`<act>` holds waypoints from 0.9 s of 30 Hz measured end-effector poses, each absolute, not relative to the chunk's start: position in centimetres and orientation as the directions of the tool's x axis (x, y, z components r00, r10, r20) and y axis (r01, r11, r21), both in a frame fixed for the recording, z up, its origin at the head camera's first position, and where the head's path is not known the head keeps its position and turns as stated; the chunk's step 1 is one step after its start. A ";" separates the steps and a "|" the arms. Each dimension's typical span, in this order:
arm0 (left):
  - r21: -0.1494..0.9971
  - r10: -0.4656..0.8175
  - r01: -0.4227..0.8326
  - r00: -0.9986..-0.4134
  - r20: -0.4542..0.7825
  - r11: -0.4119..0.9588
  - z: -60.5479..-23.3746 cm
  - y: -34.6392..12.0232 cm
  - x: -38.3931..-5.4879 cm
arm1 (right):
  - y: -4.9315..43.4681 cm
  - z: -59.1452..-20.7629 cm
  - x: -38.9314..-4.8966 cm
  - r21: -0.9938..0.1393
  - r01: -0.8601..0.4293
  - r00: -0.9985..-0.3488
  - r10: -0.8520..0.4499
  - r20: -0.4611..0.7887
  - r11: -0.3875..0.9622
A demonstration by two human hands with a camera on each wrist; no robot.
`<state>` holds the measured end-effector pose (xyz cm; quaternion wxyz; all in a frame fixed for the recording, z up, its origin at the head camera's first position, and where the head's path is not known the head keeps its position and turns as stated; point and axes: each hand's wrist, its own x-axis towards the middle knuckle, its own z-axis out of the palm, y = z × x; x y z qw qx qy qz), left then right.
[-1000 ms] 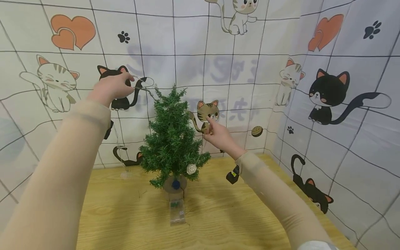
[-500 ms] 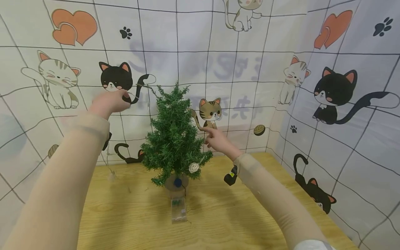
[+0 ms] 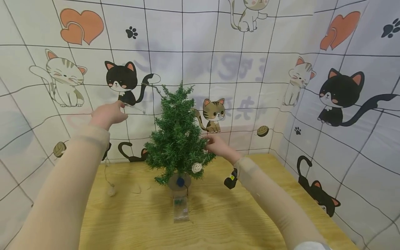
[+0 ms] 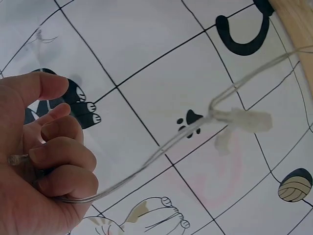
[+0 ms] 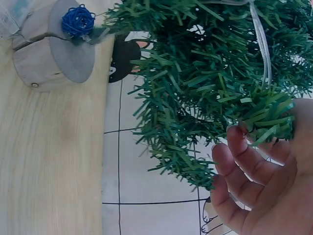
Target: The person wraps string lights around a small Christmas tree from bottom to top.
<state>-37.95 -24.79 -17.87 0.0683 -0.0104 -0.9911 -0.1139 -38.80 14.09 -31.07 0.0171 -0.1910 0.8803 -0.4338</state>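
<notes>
My left hand (image 3: 107, 114) is raised to the left of a small green artificial Christmas tree (image 3: 178, 132). In the left wrist view its lower fingers (image 4: 68, 181) curl round a thin clear string-light wire (image 4: 161, 152), with thumb and index apart. A pale tape-like tag (image 4: 252, 121) sits on that wire. My right hand (image 3: 218, 146) is at the tree's right side, its bent fingers (image 5: 239, 181) right at a branch tip (image 5: 266, 115). Foliage hides the thumb and part of the index, so I cannot tell whether they pinch anything. Clear wire (image 5: 261, 44) runs over the branches.
A white wicker ball (image 3: 197, 168) hangs low on the tree. By the wooden base (image 5: 73, 54) is a blue wicker ball (image 5: 78, 21), with a clear plastic box (image 3: 181, 210) in front. A cat-print cloth (image 3: 243, 41) backs the wooden table (image 3: 218, 215). Wire dangles at left.
My left hand has come down beside the tree, and its thumb and index have parted. The right hand has lowered from above the branches to the tree's right edge.
</notes>
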 end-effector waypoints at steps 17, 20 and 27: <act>0.224 -0.030 -0.008 -0.995 0.094 0.975 -21.0 -28.6 -36.9 | 13.9 -31.5 -37.0 -0.653 -0.431 -0.877 -0.461 0.138 0.623; 0.221 -0.033 -0.016 -0.997 0.074 0.975 -21.6 -29.3 -36.7 | 13.8 -31.6 -36.7 -0.634 -0.446 -0.870 -0.473 0.141 0.632; 0.234 -0.028 -0.018 -0.999 0.038 0.972 -22.8 -31.1 -35.9 | 14.0 -31.6 -36.1 -0.632 -0.472 -0.853 -0.501 0.149 0.615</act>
